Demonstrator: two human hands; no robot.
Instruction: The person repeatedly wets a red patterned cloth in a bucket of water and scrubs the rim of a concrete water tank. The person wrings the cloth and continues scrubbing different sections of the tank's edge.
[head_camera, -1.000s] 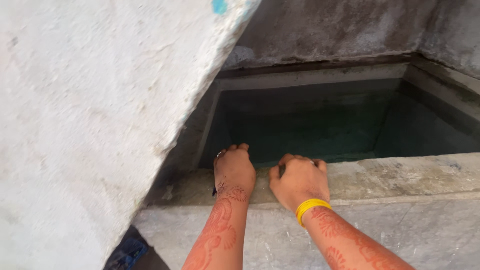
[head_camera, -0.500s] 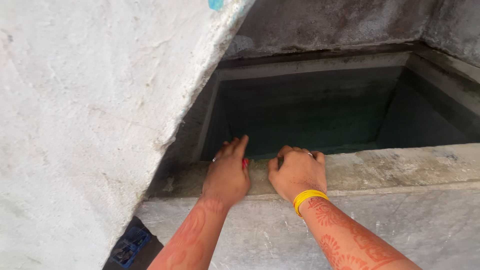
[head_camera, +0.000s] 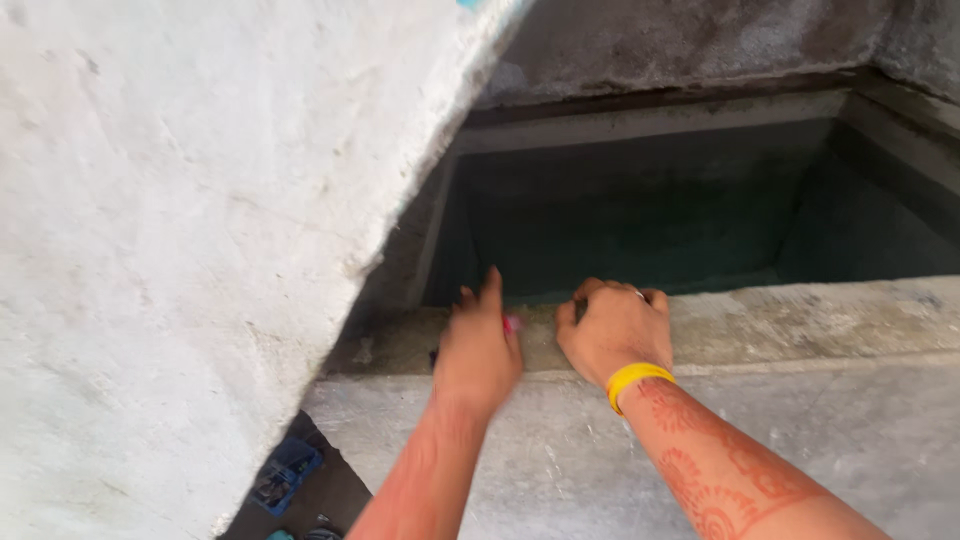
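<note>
My left hand (head_camera: 478, 345) rests on the rim of a concrete water tank (head_camera: 800, 320), fingers stretched forward; a small pink-red thing (head_camera: 511, 323) shows at its thumb side, too blurred to name. My right hand (head_camera: 615, 325) sits beside it on the same ledge, fingers curled over the inner edge, a ring on one finger and a yellow band (head_camera: 637, 379) on the wrist. Both forearms carry reddish henna patterns. Dark green water (head_camera: 640, 235) fills the tank below the hands.
A rough whitewashed wall (head_camera: 190, 230) leans in on the left, close to my left arm. Grey concrete walls close the tank at the back and right. A blue object (head_camera: 283, 473) lies on the ground at the lower left.
My left hand has slid forward and uncurled its fingers, and the arm is blurred with motion. The view has shifted slightly lower. My right hand has stayed on the ledge.
</note>
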